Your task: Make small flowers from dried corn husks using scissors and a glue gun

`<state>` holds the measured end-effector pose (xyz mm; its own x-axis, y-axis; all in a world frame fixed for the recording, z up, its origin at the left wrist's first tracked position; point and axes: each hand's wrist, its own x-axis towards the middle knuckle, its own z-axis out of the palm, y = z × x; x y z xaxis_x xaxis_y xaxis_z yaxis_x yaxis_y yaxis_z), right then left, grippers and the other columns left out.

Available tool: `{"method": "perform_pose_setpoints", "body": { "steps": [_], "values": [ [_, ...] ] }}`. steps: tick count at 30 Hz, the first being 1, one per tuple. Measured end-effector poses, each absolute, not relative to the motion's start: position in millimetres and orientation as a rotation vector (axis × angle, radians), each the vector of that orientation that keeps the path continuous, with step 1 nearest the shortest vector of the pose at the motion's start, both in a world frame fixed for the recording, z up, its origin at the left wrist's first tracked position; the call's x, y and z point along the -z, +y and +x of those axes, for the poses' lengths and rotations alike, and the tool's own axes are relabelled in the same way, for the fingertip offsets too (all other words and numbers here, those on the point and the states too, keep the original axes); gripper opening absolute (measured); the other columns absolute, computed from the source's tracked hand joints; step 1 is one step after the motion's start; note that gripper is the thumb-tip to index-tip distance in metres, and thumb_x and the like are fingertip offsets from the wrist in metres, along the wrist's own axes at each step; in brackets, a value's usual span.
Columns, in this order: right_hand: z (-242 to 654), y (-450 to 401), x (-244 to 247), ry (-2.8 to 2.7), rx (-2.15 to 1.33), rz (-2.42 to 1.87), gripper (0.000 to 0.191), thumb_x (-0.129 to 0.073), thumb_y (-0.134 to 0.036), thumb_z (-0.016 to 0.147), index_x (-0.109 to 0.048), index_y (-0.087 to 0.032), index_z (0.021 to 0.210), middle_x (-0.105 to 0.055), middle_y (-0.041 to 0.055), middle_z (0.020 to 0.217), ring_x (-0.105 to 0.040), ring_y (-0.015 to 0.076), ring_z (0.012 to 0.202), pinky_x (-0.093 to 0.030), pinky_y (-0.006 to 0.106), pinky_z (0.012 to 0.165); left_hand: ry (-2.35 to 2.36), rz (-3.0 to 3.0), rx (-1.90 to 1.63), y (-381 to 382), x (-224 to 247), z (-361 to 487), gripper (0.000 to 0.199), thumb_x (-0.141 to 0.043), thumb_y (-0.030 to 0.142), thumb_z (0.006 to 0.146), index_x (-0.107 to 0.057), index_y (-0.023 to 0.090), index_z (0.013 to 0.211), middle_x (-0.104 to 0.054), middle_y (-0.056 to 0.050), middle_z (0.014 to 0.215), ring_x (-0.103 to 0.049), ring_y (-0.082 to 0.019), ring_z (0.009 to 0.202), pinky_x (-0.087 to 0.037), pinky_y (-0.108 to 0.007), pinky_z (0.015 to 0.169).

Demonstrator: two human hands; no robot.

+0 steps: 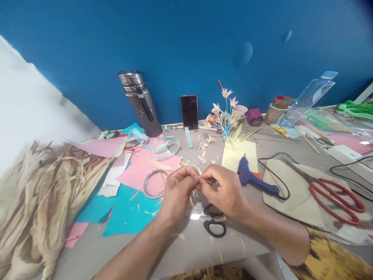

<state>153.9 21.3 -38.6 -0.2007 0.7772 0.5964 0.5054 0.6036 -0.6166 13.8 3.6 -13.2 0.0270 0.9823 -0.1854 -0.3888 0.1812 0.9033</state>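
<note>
My left hand [181, 188] and my right hand [220, 188] meet above the middle of the grey table, fingertips pinched together on a small pale strip [199, 177]. The strip is mostly hidden by the fingers. Just below the hands lie black-handled scissors [215, 228]. Thin pale shreds [192, 199] show between the wrists. Left of my left hand, a roll of tape [145, 186] rests on pink paper [132, 165] and blue paper [128, 217]. A blue glue gun [251, 179] lies to the right of my right hand.
Dried husks [43, 206] are heaped at the left. Along the back wall stand a grey flask [141, 105], a phone [189, 112], husk flowers on blue stems [225, 116] and a tilted plastic bottle [310, 95]. Red-handled scissors [335, 200] lie on cloth [294, 198] at the right.
</note>
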Motion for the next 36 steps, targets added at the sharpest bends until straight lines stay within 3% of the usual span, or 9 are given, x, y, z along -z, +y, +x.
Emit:
{"method": "perform_pose_setpoints", "body": {
  "steps": [6,13,19,24,29,36],
  "values": [
    [154.1,21.4,36.6,-1.851,-0.341,-1.015,0.014,-0.058,-0.013,0.08,-0.056,-0.02,0.068,-0.06,-0.0017,0.062,-0.054,0.0117,0.056,-0.038,0.024,0.056,1.037,0.76,-1.252,5.7,15.6,14.8,0.01,-0.064,0.009,0.058,-0.062,0.016,0.065,-0.06,0.001,0.061,-0.051,-0.01,0.057,-0.038,-0.023,0.059],
    [154.3,21.8,35.9,-1.862,-0.346,-1.038,0.013,-0.06,-0.016,0.081,-0.058,-0.02,0.069,-0.062,-0.0011,0.062,-0.056,0.0122,0.056,-0.039,0.024,0.056,0.997,0.78,-1.242,4.1,11.8,15.3,0.007,-0.065,0.018,0.066,-0.06,0.016,0.064,-0.057,0.0,0.06,-0.051,-0.012,0.059,-0.04,-0.025,0.061],
    [153.2,21.4,36.7,-1.855,-0.35,-1.034,0.014,-0.057,-0.014,0.08,-0.057,-0.021,0.068,-0.063,-0.001,0.062,-0.056,0.0125,0.056,-0.04,0.024,0.056,1.025,0.759,-1.239,5.6,15.4,14.6,0.008,-0.063,0.011,0.058,-0.06,0.016,0.064,-0.058,0.001,0.061,-0.051,-0.011,0.058,-0.038,-0.024,0.059],
    [155.4,22.4,34.7,-1.814,-0.512,-1.103,0.01,-0.059,-0.017,0.08,-0.061,-0.02,0.07,-0.066,-0.0007,0.062,-0.058,0.0128,0.056,-0.043,0.023,0.056,1.005,0.731,-1.245,5.2,15.3,13.9,0.01,-0.063,0.012,0.06,-0.064,0.015,0.069,-0.06,0.0,0.058,-0.052,-0.012,0.058,-0.041,-0.024,0.061],
    [156.3,23.9,26.7,-1.682,-0.814,-1.169,0.011,-0.061,-0.022,0.081,-0.061,-0.02,0.07,-0.066,-0.0015,0.059,-0.056,0.0116,0.051,-0.039,0.02,0.047,0.937,0.667,-1.224,7.1,14.1,13.5,0.01,-0.066,0.016,0.064,-0.066,0.014,0.073,-0.059,-0.001,0.058,-0.053,-0.013,0.059,-0.043,-0.026,0.063],
    [157.5,26.4,20.7,-1.633,-0.991,-1.116,0.014,-0.057,-0.022,0.084,-0.064,-0.018,0.073,-0.066,-0.0013,0.061,-0.054,0.0101,0.051,-0.038,0.018,0.045,0.944,0.643,-1.224,9.1,14.9,13.0,0.018,-0.079,0.018,0.064,-0.064,0.014,0.073,-0.06,0.002,0.063,-0.049,-0.008,0.054,-0.04,-0.023,0.057]
  ]
}}
